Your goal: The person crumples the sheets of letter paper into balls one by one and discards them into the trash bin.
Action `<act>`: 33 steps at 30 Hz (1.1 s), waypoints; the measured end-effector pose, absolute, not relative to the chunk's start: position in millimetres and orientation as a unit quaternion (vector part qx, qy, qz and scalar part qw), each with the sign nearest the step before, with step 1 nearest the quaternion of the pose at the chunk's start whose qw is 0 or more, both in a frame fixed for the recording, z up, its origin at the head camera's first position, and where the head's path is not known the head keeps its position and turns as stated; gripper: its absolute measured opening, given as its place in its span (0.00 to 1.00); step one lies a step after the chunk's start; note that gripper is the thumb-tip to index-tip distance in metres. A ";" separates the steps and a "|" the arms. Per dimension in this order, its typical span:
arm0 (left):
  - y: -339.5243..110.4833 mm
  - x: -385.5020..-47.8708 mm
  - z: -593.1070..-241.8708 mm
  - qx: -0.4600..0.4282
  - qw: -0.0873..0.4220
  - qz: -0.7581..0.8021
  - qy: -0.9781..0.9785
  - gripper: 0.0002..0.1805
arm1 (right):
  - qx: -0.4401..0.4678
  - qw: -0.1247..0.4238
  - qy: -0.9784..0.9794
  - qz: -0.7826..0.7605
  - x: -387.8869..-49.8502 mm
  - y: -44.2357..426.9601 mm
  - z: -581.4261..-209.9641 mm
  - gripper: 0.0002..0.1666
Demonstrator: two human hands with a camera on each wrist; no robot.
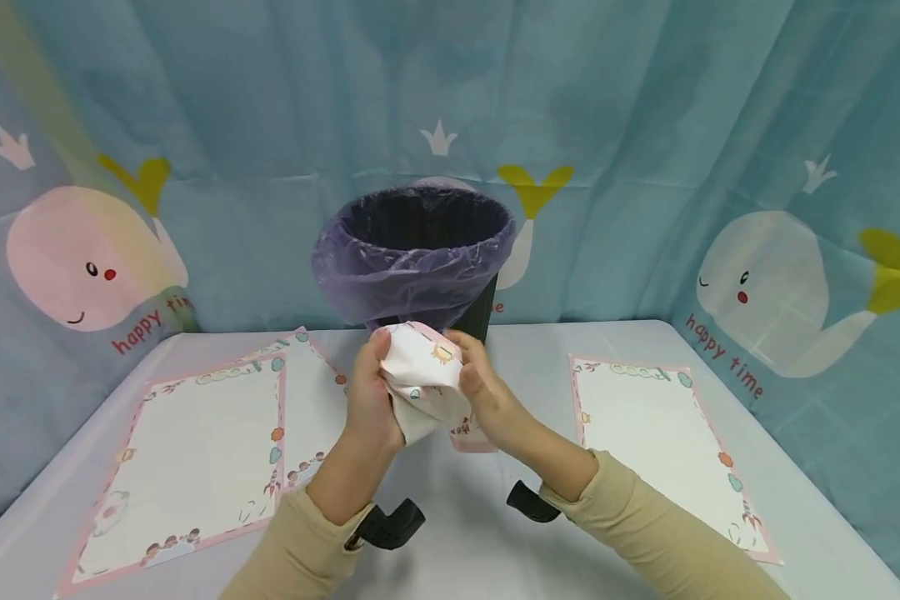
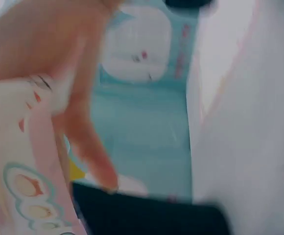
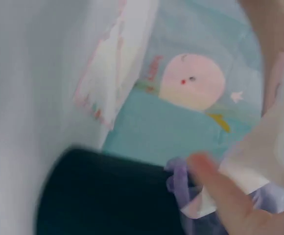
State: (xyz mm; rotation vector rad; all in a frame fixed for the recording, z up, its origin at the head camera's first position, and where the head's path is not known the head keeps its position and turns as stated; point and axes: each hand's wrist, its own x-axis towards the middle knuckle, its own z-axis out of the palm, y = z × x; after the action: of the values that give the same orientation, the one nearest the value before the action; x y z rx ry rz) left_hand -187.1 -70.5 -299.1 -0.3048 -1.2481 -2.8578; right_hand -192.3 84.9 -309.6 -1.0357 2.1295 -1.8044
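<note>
Between both hands is a partly crumpled sheet of paper (image 1: 423, 371), white with a pink printed border and small cartoon pictures. My left hand (image 1: 375, 396) grips its left side, the thumb near the top edge. On the other side my right hand (image 1: 492, 398) holds the paper with bent fingers. The left wrist view has the folded sheet (image 2: 44, 156) close up, its pink edge bent over. In the right wrist view, a finger and thumb of the right hand (image 3: 240, 210) are at the creased paper (image 3: 259, 159). A pink-edged paper part shows below the right hand; whether it belongs to the held sheet, I cannot tell.
Just behind the hands stands a black trash bin (image 1: 480, 308) with a purple liner (image 1: 412, 283) folded over its rim. Two overlapping printed sheets (image 1: 187, 458) lie on the white table at left, another sheet (image 1: 660, 442) at right. A blue curtain (image 1: 615, 100) hangs around the table.
</note>
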 end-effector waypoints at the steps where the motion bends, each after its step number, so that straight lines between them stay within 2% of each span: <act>1: -69.3 -186.3 -301.1 -0.127 0.015 -0.906 -0.403 0.11 | -0.335 0.102 0.704 -0.617 -193.3 85.9 -310.2 0.67; 4: -69.3 -186.8 -306.8 -0.211 0.071 -0.868 -0.445 0.13 | -0.312 0.191 0.652 -0.664 -198.1 88.6 -313.3 0.70; 6: -71.9 -189.0 -308.2 -0.244 0.135 -0.803 -0.527 0.22 | -0.315 0.238 0.603 -0.693 -201.4 89.2 -314.8 0.65; 8: -75.4 -191.4 -306.6 -0.246 0.186 -0.733 -0.607 0.30 | -0.316 0.247 0.575 -0.713 -202.9 88.9 -315.1 0.57; 9: -77.3 -192.0 -304.7 -0.247 0.197 -0.703 -0.637 0.32 | -0.315 0.241 0.567 -0.722 -203.3 88.5 -314.7 0.55; 11: -82.5 -192.0 -300.6 -0.259 0.195 -0.662 -0.676 0.29 | -0.302 0.212 0.573 -0.732 -202.8 89.4 -313.5 0.52; 13: -88.8 -189.7 -295.6 -0.273 0.160 -0.672 -0.670 0.24 | -0.286 0.177 0.595 -0.730 -201.3 91.1 -312.2 0.53; 16: -96.9 -186.5 -290.7 -0.280 0.114 -0.670 -0.678 0.28 | -0.274 0.134 0.623 -0.721 -198.6 92.3 -311.6 0.52; 20: -95.0 -186.1 -296.4 -0.245 0.120 -0.646 -0.713 0.27 | -0.286 0.093 0.646 -0.702 -196.7 89.4 -313.8 0.38; 23: -85.2 -187.0 -306.6 -0.205 0.151 -0.666 -0.701 0.18 | -0.271 0.080 0.666 -0.690 -195.6 86.8 -315.4 0.26; 25: -78.4 -187.3 -311.9 -0.183 0.167 -0.699 -0.671 0.11 | -0.252 0.066 0.685 -0.681 -195.2 85.9 -315.7 0.23; 27: -71.3 -186.9 -314.5 -0.152 0.169 -0.740 -0.633 0.10 | -0.246 0.042 0.701 -0.668 -196.5 85.7 -314.6 0.26; 31: -56.2 -186.9 -313.4 -0.072 0.146 -0.833 -0.529 0.13 | -0.270 -0.009 0.712 -0.649 -199.5 84.6 -308.7 0.52; 33: -48.5 -187.0 -312.4 -0.029 0.128 -0.868 -0.479 0.15 | -0.292 -0.035 0.699 -0.652 -199.8 82.3 -306.3 0.61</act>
State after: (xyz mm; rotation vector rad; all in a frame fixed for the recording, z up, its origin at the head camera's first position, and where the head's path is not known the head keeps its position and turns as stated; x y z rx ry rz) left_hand -187.0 -48.5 -312.4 -0.0844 -1.3920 -2.5248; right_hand -199.8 82.3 -306.3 -0.9382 2.2458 -2.0939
